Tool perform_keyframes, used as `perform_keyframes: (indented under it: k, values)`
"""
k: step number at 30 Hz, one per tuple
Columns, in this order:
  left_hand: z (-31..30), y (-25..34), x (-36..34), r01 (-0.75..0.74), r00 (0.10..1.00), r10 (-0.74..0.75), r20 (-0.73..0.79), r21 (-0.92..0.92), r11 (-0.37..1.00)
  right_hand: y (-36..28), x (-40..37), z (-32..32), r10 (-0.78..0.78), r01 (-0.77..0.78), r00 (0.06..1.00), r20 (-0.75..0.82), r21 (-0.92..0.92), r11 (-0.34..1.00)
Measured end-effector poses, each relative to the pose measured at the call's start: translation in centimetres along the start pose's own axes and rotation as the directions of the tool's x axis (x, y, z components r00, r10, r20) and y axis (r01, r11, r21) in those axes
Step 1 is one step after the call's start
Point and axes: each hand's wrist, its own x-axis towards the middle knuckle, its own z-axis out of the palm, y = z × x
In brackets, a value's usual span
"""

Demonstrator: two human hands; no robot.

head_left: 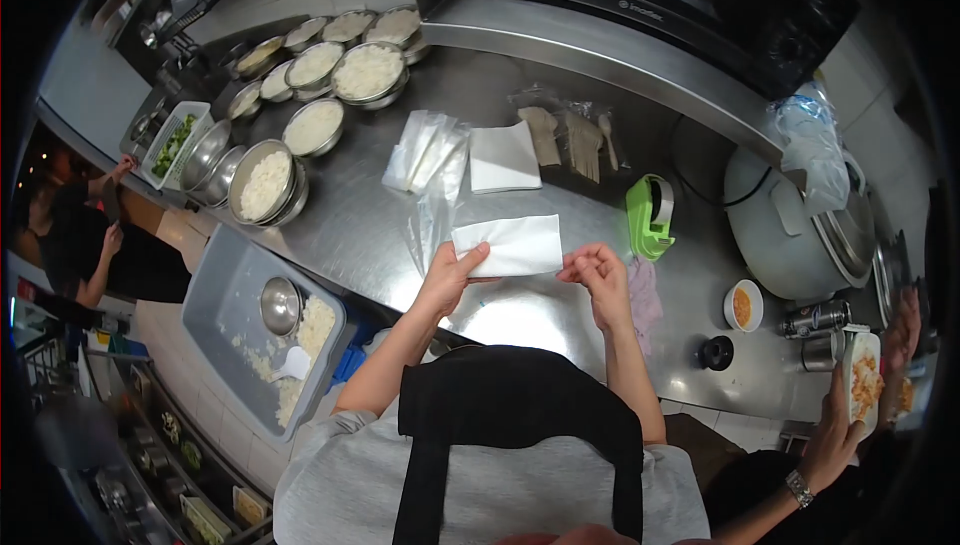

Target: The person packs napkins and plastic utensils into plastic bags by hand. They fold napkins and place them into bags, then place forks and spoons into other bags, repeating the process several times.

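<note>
My left hand grips the left end of a white paper napkin, held flat just above the steel counter. My right hand pinches at the napkin's right edge with fingers curled. Beyond the napkin lie a stack of white napkins and a pile of clear plastic bags. A green tape dispenser stands to the right of my right hand.
Several steel bowls of rice fill the counter's far left. A grey tub with rice and a bowl sits at the left. A rice cooker stands right. Another person's hand holds a food container at lower right; a person stands far left.
</note>
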Motion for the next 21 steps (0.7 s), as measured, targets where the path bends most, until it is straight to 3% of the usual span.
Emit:
perform_keyframes:
  k: [2, 4, 7, 9, 12, 16, 18, 21]
  values:
    - [0.2, -0.2, 0.5, -0.008, 0.998, 0.007, 0.057, 0.027, 1.000, -1.6, -0.6, 1.3, -0.108, 0.145, 0.984, -0.142, 0.289, 0.946]
    - [0.2, -0.6, 0.8, -0.069, 0.985, 0.035, 0.168, 0.200, 0.977, -2.3, 0.1, 2.4, -0.088, 0.128, 0.987, -0.134, 0.335, 0.933]
    - [0.8, -0.6, 0.0, -0.091, 0.987, 0.063, 0.151, 0.189, 0.978, -1.4, 1.9, 2.8, -0.102, 0.122, 0.988, -0.112, 0.184, 0.975]
    - [1.1, -0.1, -0.7, -0.081, 0.992, 0.073, 0.107, 0.065, 0.995, -1.3, 2.6, 3.2, -0.236, 0.236, 0.964, -0.127, -0.015, 0.972]
    - [0.8, 0.9, -1.5, -0.062, 0.991, 0.067, 0.119, -0.044, 0.997, -2.2, 2.8, 4.2, -0.220, 0.216, 0.972, -0.078, -0.058, 0.975]
    - [-0.6, 0.0, -1.6, -0.023, 0.997, 0.024, 0.077, -0.005, 1.000, -1.7, 3.2, 5.8, -0.250, 0.251, 0.967, -0.056, 0.013, 0.968]
    - [-0.5, 0.0, -2.0, -0.027, 1.000, 0.027, -0.005, -0.015, 1.000, -1.6, 3.2, 7.4, -0.376, 0.380, 0.908, -0.185, -0.014, 0.925]
    - [-1.2, -0.3, -2.1, -0.020, 0.999, 0.020, -0.027, -0.017, 1.000, -0.6, 3.6, 7.3, -0.474, 0.450, 0.858, -0.198, -0.156, 0.879]
